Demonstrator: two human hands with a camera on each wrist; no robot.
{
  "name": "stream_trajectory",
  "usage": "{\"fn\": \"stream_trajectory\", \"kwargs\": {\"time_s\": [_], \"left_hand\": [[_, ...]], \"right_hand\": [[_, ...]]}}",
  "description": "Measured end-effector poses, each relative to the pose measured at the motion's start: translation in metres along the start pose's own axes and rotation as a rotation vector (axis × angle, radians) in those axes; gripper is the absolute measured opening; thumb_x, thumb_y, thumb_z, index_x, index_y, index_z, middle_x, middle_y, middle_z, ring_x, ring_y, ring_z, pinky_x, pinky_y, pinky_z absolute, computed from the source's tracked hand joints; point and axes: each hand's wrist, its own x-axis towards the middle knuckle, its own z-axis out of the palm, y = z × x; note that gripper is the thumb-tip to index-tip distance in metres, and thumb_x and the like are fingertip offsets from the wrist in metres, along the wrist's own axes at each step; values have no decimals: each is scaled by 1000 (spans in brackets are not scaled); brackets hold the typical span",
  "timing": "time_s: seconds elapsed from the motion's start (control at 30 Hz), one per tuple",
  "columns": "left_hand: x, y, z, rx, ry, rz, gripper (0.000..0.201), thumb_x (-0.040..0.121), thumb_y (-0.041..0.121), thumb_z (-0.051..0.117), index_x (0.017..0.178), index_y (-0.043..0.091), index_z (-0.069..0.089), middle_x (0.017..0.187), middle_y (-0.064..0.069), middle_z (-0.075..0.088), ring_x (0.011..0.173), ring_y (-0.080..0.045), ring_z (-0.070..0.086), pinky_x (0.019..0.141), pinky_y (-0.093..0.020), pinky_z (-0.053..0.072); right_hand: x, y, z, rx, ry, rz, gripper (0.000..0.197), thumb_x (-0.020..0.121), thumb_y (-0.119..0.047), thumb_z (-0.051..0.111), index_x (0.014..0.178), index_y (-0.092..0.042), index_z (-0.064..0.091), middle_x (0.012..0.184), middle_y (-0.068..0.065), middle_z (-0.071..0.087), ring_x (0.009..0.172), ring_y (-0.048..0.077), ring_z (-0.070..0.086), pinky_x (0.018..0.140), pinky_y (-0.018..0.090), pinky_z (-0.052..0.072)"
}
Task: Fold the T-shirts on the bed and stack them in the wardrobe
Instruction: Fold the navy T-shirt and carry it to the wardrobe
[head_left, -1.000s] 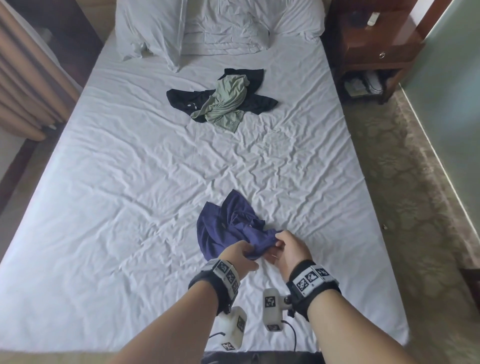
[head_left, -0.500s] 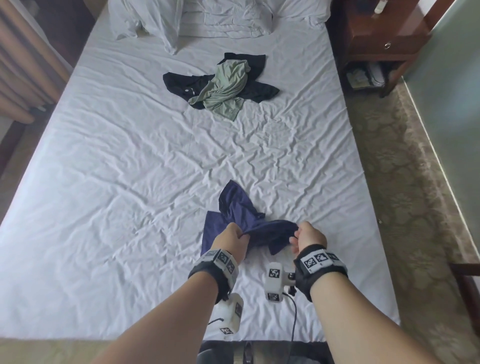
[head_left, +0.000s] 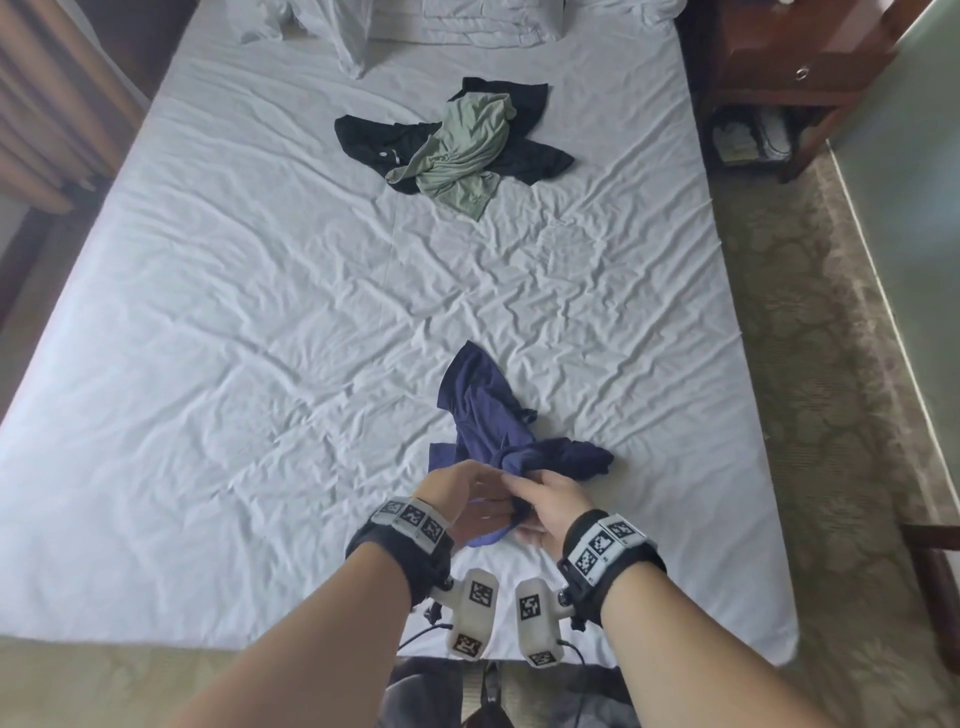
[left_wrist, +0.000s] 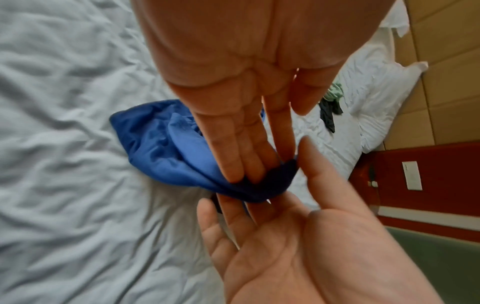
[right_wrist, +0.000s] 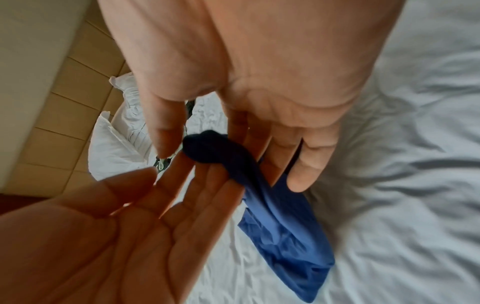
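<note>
A crumpled blue T-shirt lies near the front edge of the white bed. My left hand and right hand meet at its near end, palms facing each other. In the left wrist view, my straight left fingers lie on a bunched edge of the blue shirt. The right wrist view shows that blue edge sandwiched between the straight fingers of both hands, neither curled round it. Farther up the bed a green T-shirt lies on a black T-shirt.
White pillows lie at the head of the bed. A dark wooden nightstand stands at the back right. Patterned carpet runs along the right side, and brown curtains hang at the left.
Half a second ago my hands gripped the blue shirt apart from each other. They have come together, fingers straightened, with the bunched edge between them.
</note>
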Motion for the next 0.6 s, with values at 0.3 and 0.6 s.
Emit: {"fn": "stream_trajectory", "kwargs": {"time_s": [0.3, 0.6], "left_hand": [[25, -33, -34, -141, 146, -184, 40, 97, 42, 66, 102, 2, 60, 103, -17, 60, 91, -38, 65, 57, -43, 59], [26, -34, -3, -411, -6, 31, 10, 97, 13, 62, 106, 9, 64, 77, -6, 68, 74, -21, 69, 86, -37, 55]], "right_hand": [[-22, -26, -3, 657, 119, 84, 26, 90, 3, 42, 102, -3, 64, 91, 20, 68, 71, 29, 64, 55, 33, 50], [-39, -26, -38, 779, 22, 55, 30, 94, -16, 51, 105, -3, 76, 115, 20, 72, 106, 35, 70, 78, 44, 60]]}}
